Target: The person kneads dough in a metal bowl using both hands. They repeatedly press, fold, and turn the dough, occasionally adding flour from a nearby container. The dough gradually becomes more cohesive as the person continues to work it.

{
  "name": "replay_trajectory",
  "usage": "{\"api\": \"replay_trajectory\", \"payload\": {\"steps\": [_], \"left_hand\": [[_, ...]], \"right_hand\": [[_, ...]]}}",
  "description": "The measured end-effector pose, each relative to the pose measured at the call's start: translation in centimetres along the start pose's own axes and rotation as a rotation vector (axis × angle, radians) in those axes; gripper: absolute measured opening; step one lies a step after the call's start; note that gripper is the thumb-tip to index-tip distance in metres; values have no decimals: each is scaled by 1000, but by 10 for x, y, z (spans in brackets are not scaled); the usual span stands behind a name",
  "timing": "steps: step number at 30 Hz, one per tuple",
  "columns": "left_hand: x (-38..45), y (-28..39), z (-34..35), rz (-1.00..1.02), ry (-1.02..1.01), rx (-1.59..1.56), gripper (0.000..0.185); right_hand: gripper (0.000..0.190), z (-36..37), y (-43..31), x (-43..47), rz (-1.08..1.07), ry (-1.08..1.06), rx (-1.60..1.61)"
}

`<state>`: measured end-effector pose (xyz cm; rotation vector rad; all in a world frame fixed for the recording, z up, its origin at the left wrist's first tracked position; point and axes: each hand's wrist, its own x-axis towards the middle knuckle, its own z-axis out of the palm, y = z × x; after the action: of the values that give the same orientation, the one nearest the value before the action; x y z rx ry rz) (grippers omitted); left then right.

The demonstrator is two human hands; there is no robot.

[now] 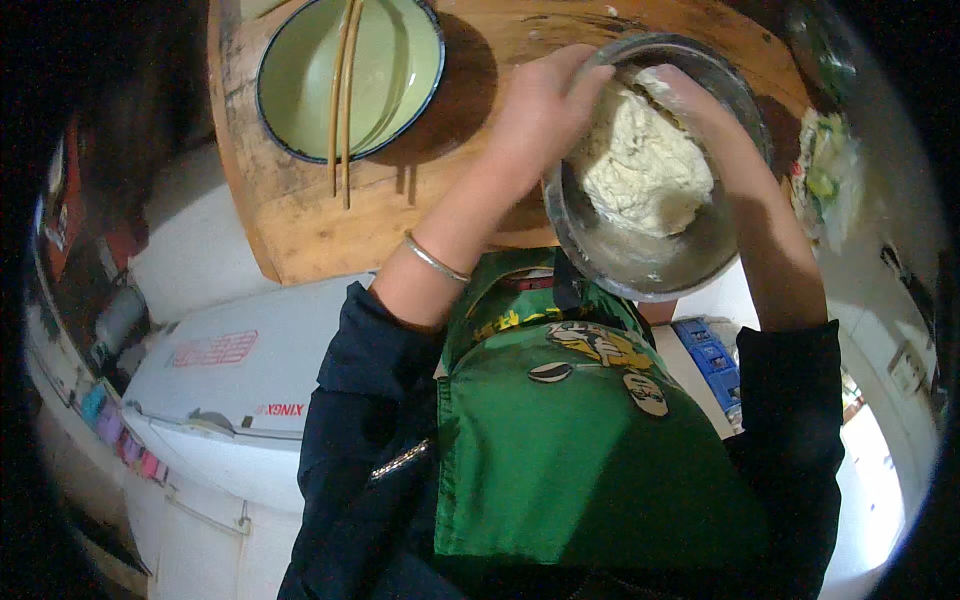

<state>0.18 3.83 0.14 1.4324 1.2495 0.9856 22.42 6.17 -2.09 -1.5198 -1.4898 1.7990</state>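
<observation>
A lump of pale, rough-surfaced dough (645,169) lies in a round metal bowl (637,274). The bowl rests at the near right edge of a wooden table (322,240), partly jutting past it. My left hand (556,94) grips the bowl's left rim, its thumb over the inside. Inside the bowl, my right hand (686,94) curls its fingers over the far side of the dough; flour or dough clings to them. Some of its fingertips are hidden by the dough.
Left on the table stands a pale green enamel basin (296,82) with a dark rim. Two wooden chopsticks (341,97) lie across it. A white chest freezer (217,367) is at lower left. Right of the table is a plastic bag (832,176) with greenish contents. A green apron (525,450) covers my front.
</observation>
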Motion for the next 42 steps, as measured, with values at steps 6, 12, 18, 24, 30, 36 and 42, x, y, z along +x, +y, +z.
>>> {"api": "replay_trajectory", "payload": {"steps": [6,12,18,24,30,36,42], "left_hand": [[15,1,-10,-55,-63,-41,37],[14,2,-11,-135,-51,-94,34],[12,3,-2,-122,-20,-107,34],[9,1,-5,-101,30,-133,31],[-20,-8,-5,-161,144,-290,31],[-34,-4,-2,-142,199,-312,28],[-33,5,-4,-215,122,-296,30]], "right_hand": [[37,38,-55,12,-63,-519,-747],[47,41,-57,-106,-200,-426,-1248],[54,45,40,-87,-432,-7,-1085],[32,71,-34,-62,-48,0,-1343],[15,49,-91,-121,-163,-89,-1439],[23,29,-118,-89,51,65,-1066],[24,34,-39,26,139,240,-1355]]}}
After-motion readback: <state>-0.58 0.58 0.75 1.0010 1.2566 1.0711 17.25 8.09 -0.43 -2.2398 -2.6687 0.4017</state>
